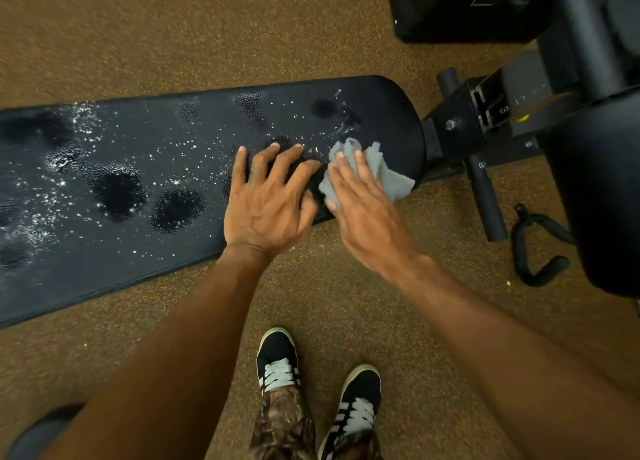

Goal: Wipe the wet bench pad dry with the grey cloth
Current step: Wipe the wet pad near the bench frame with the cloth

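Note:
A long black bench pad [145, 238] runs from the left edge to the right of centre, covered in water droplets and dark wet patches. A crumpled grey cloth [384, 174] lies on the pad's right end. My right hand [363, 203] presses flat on the cloth with straight fingers. My left hand [266, 200] rests flat on the pad just left of the cloth, fingers spread, holding nothing.
The bench's black metal frame [460, 123] and a foam roller bar [486, 203] stick out right of the pad. A larger black machine [595, 148] fills the right side, with a black handle strap [533, 248] on the speckled brown floor. My shoes [277, 362] stand below.

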The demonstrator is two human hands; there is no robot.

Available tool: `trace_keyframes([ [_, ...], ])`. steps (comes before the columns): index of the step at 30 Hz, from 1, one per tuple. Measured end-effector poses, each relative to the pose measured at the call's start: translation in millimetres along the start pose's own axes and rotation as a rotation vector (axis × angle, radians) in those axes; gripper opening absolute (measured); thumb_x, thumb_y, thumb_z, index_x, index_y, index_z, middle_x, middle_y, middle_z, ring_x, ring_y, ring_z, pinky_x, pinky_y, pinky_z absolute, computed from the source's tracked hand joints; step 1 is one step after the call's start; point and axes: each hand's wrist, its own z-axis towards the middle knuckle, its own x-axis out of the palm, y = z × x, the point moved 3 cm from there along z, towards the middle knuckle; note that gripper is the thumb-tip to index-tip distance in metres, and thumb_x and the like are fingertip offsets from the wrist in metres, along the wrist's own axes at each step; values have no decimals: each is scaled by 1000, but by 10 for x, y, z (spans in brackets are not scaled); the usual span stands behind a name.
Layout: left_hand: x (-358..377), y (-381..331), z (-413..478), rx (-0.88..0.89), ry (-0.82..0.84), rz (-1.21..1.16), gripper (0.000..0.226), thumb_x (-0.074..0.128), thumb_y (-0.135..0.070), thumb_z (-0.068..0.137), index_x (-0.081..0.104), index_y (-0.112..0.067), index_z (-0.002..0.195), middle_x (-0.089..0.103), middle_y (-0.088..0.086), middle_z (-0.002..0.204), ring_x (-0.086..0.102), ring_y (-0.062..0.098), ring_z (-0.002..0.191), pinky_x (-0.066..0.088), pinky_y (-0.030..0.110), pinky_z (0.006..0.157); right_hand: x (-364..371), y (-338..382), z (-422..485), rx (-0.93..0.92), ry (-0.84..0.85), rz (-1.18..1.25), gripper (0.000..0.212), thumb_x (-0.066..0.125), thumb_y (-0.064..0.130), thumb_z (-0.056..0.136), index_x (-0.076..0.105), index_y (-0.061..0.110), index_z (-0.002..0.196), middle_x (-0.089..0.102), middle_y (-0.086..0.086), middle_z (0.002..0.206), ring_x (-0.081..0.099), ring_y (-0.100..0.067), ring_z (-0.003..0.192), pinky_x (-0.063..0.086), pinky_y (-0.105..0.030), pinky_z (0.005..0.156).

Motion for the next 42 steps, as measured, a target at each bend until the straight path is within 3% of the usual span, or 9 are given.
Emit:
trace_keyframes([
  [3,19,-19,-12,8,9,11,47,45,-41,92,55,-27,137,51,2,147,42,32,138,23,62,116,-42,-187,-248,-108,51,-80,59,33,16,97,21,7,154,14,-11,163,2,-28,152,17,-51,122],
  [8,30,-22,-25,9,0,27,48,46,-42,92,55,-27,136,52,4,145,43,33,136,24,62,116,-152,-304,119,119,-18,23,51,32,22,107,20,7,155,13,-10,164,-1,-29,152,3,-46,123],
  [10,34,-18,-31,9,-8,26,48,46,-42,91,56,-26,135,53,5,144,44,34,135,25,62,116,-96,-161,283,122,-65,44,51,35,22,107,25,3,152,18,-14,162,2,-32,152,7,-52,123],
  [16,37,-36,-19,11,-7,30,48,45,-43,92,56,-25,134,54,5,142,45,34,133,26,62,115,-94,-268,-169,-150,61,-92,59,35,16,97,21,7,153,13,-11,163,2,-29,152,17,-53,121],
  [22,26,-28,-16,1,-2,41,49,47,-41,90,57,-23,134,55,6,142,46,36,132,26,62,115,-204,-430,307,75,-9,-6,51,37,20,106,24,6,154,16,-10,164,2,-30,152,10,-50,123],
  [29,22,-51,6,5,-11,41,48,50,-40,89,59,-23,133,56,6,142,48,36,131,27,63,114,-160,-389,-51,-220,62,-101,59,38,14,95,28,5,152,20,-12,162,8,-29,152,22,-53,120],
  [32,12,-40,0,4,-18,48,48,50,-40,89,59,-23,133,56,6,142,48,37,131,28,63,114,-238,-555,81,-95,55,-76,56,35,13,100,23,7,154,16,-10,163,6,-28,152,24,-52,119],
  [36,27,-36,-5,2,-30,47,49,50,-40,87,60,-22,132,56,7,141,49,37,130,27,63,114,-196,-306,521,51,-47,-15,50,37,18,105,28,3,152,20,-15,162,5,-31,152,10,-52,123],
  [42,28,-63,20,8,-26,42,49,50,-40,87,60,-22,132,57,7,141,49,37,129,27,63,115,-214,-459,163,-228,36,-121,54,33,15,101,26,6,153,19,-12,163,8,-28,152,16,-50,122],
])
